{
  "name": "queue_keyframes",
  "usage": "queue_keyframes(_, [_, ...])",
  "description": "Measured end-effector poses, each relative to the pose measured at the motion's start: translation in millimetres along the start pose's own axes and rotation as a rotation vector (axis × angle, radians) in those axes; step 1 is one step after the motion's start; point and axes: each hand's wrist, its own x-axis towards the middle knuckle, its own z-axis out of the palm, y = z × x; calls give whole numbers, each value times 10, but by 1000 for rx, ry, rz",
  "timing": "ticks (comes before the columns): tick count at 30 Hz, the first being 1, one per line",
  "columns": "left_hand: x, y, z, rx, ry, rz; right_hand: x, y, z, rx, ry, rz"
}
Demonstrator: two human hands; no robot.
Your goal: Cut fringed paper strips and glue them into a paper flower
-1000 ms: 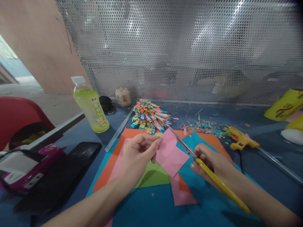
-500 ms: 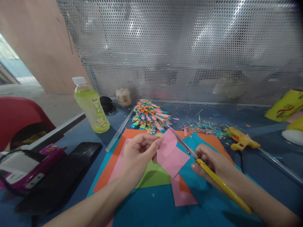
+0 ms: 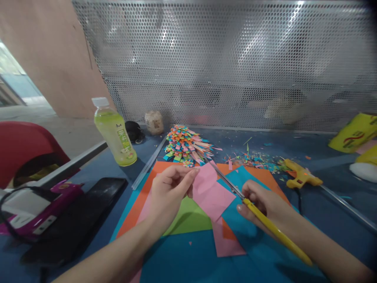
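Observation:
My left hand [image 3: 173,186] pinches a small piece of pink paper [image 3: 206,175] between thumb and fingers. In my right hand [image 3: 265,202] is a pair of scissors with yellow handles [image 3: 273,228]; its blades point up and left along the paper's right edge. Whether the blades touch the paper, I cannot tell. Just beneath, a pink paper square [image 3: 216,200] overlaps a green sheet [image 3: 191,220]. A pink strip [image 3: 226,239] lies below that on a large blue sheet [image 3: 176,259]. Orange sheets [image 3: 132,214] show around the stack.
A cone of colourful paper strips [image 3: 187,143] stands behind the sheets, with paper scraps [image 3: 256,159] to its right. A yellow glue gun [image 3: 302,175] lies at right. At left are a drink bottle [image 3: 116,135], a black phone-like slab [image 3: 79,216] and a purple power strip [image 3: 50,212].
My left hand has shifted slightly left with the pink piece, which now sits a little farther from the blades. My right hand and the scissors have barely moved.

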Motion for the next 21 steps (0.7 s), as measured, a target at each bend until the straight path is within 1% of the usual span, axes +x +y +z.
queue_keyframes(4, [-10, -30, 10, 41, -13, 18, 4, -2, -9, 7, -28, 11])
queue_keyframes(9, [-16, -10, 14, 41, -4, 12, -10, -27, -11, 35, -23, 12])
queue_keyframes(14, [-1, -2, 3, 23, 12, -8, -6, -29, -10, 25, -4, -2])
queue_keyframes(21, [43, 3, -10, -50, 40, -16, -24, -54, -19, 14, -16, -1])
